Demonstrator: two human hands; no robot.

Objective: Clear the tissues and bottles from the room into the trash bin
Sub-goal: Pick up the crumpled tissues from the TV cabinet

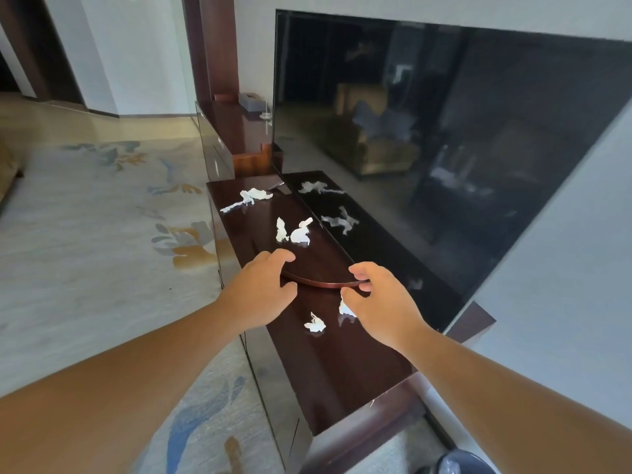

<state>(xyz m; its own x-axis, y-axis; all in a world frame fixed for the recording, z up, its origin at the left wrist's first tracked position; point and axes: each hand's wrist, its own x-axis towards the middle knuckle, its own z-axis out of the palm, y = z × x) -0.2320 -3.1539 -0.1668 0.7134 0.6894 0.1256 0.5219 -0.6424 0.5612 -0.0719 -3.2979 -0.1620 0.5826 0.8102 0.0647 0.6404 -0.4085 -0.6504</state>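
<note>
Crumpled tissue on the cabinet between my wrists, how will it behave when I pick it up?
The tissue is probably very light and floppy: it looks thin, white and twisted into peaks. It should squash under a pinch rather than resist. On the glossy cabinet top a push would likely slide it, not roll it.

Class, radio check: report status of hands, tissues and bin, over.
Round tray rim gripped by left hand and right hand. Two tissues on it, more loose on cabinet. Lower right: bin. Nothing in the way seen.
</note>
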